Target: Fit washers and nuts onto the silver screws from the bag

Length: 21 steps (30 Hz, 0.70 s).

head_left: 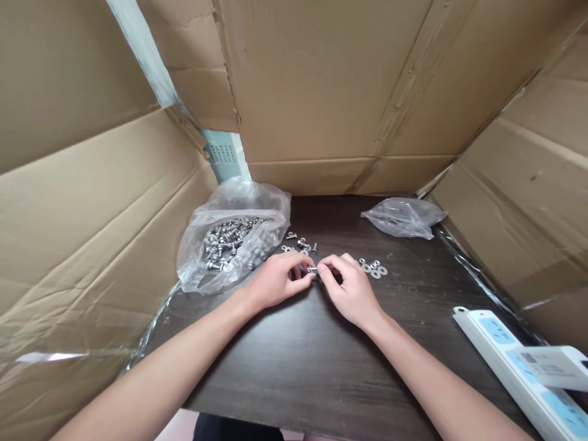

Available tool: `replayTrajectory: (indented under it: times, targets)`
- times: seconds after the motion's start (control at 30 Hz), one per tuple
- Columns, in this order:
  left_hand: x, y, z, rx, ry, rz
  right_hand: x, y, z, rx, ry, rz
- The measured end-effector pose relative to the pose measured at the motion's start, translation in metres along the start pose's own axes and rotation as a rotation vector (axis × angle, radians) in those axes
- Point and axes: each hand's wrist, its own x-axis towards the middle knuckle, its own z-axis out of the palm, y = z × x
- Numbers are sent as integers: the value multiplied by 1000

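A small metal bolt lies level between my two hands, above the dark table. My left hand pinches its left end with thumb and fingers. At its right end, the fingertips of my right hand are closed on it. Just behind my left hand are several loose bolts and washers. Several washers and nuts lie to the right of my right hand. An open clear plastic bag full of metal bolts stands at the left.
A crumpled clear bag lies at the back right of the dark table. A white power strip with a labelled white piece over it is at the right edge. Cardboard walls enclose the back and sides.
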Motion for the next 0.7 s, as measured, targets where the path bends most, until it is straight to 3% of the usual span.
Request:
replayTrajectory:
  times: [0.33, 0.7]
  targets:
    - [0, 2, 0, 2, 11, -10, 0, 3, 0, -35, -109, -14]
    - [-1, 1, 0, 12, 1, -10, -3, 3, 2, 2, -56, -107]
